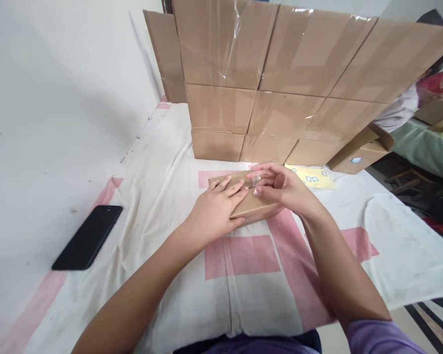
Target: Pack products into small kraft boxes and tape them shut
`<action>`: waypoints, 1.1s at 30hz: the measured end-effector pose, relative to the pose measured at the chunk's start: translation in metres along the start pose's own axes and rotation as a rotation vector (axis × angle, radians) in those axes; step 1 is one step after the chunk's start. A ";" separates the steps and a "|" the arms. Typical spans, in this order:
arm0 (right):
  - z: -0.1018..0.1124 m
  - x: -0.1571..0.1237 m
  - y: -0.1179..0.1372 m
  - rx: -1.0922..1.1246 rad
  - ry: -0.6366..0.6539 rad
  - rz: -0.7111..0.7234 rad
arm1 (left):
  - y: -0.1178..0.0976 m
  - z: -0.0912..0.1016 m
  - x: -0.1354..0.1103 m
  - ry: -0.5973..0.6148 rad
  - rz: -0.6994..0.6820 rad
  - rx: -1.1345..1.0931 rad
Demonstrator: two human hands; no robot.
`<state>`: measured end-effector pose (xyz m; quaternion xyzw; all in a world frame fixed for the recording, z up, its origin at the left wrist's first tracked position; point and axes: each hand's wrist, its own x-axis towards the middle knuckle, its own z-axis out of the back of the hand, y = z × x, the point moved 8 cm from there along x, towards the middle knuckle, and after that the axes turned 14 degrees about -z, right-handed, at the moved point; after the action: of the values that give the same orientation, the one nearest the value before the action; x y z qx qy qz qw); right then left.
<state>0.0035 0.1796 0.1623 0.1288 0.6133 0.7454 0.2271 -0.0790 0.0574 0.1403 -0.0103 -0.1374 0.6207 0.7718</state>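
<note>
A small brown cardboard box [256, 209] lies on the cloth in front of me. My left hand [221, 201] rests flat on its top with the fingers spread, the thumb along the near side. Over the box's right part, my right hand [280, 187] pinches a short piece of clear tape [256, 183] between thumb and fingers. The tape's lower end reaches down to the box top; whether it sticks there I cannot tell.
Behind the box stands a wall of stacked, taped cartons [254, 108]. An opened carton [362, 152] and a yellow sticker sheet [317, 178] are at the right. A black phone [88, 238] lies at the left, near the white wall [59, 123]. The tablecloth [177, 295] is wrinkled.
</note>
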 end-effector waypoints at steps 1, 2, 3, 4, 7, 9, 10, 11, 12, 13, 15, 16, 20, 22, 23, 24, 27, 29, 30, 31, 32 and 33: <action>0.000 0.001 -0.001 0.001 0.012 -0.005 | 0.000 0.001 0.000 -0.007 -0.006 0.000; -0.001 0.001 -0.003 -0.005 0.023 -0.009 | -0.001 0.001 0.000 -0.015 -0.013 0.002; -0.001 0.002 -0.004 -0.018 0.030 -0.011 | -0.001 0.002 0.001 -0.018 -0.019 0.007; -0.002 0.002 -0.005 -0.036 0.032 -0.008 | -0.001 0.001 0.001 -0.018 -0.023 0.012; -0.003 0.001 -0.006 -0.083 0.016 0.011 | -0.002 0.000 0.001 0.001 -0.020 0.021; -0.005 0.000 -0.006 -0.088 0.013 0.010 | -0.003 0.001 0.001 0.006 -0.011 0.024; -0.005 0.000 -0.005 -0.085 0.014 0.009 | -0.004 0.002 0.000 0.003 -0.009 0.028; -0.005 -0.001 -0.004 -0.081 0.013 0.009 | -0.005 0.003 0.000 0.000 -0.010 0.034; -0.005 -0.001 -0.003 -0.079 0.010 0.011 | -0.006 0.004 -0.001 0.000 -0.013 0.043; -0.005 -0.001 -0.002 -0.079 0.006 0.012 | -0.008 0.004 -0.001 0.004 -0.020 0.057; -0.004 -0.001 -0.001 -0.075 -0.004 0.015 | -0.010 0.003 -0.002 0.014 -0.043 0.091; -0.004 -0.001 -0.001 -0.072 -0.010 0.015 | -0.010 0.002 -0.002 0.016 -0.054 0.107; -0.003 0.000 0.000 -0.063 -0.021 0.024 | -0.011 0.001 -0.003 -0.006 -0.085 0.134; -0.004 0.001 -0.001 -0.066 -0.006 0.019 | -0.011 0.000 -0.004 -0.005 -0.085 0.130; -0.004 0.001 -0.002 -0.068 0.002 0.016 | -0.011 0.000 -0.004 0.000 -0.080 0.126; -0.005 0.002 -0.003 -0.069 0.007 0.015 | -0.011 0.000 -0.004 0.007 -0.076 0.123; -0.004 0.002 -0.004 -0.063 0.005 0.030 | -0.015 0.001 -0.003 0.019 -0.073 0.127; -0.003 0.003 -0.003 -0.058 0.004 0.051 | -0.017 0.001 -0.003 0.009 -0.071 0.140; -0.002 0.003 -0.003 -0.058 0.006 0.061 | -0.018 0.002 -0.003 0.003 -0.069 0.146; -0.002 0.004 -0.002 -0.056 0.010 0.069 | -0.018 0.002 -0.003 -0.001 -0.067 0.151; -0.002 0.004 -0.002 -0.052 0.017 0.074 | -0.019 0.001 -0.002 -0.001 -0.065 0.156; -0.002 0.004 -0.001 -0.045 0.027 0.076 | -0.019 0.001 -0.002 0.003 -0.065 0.160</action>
<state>-0.0008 0.1804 0.1604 0.1370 0.5941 0.7687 0.1933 -0.0612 0.0507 0.1440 0.0550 -0.0866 0.6041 0.7903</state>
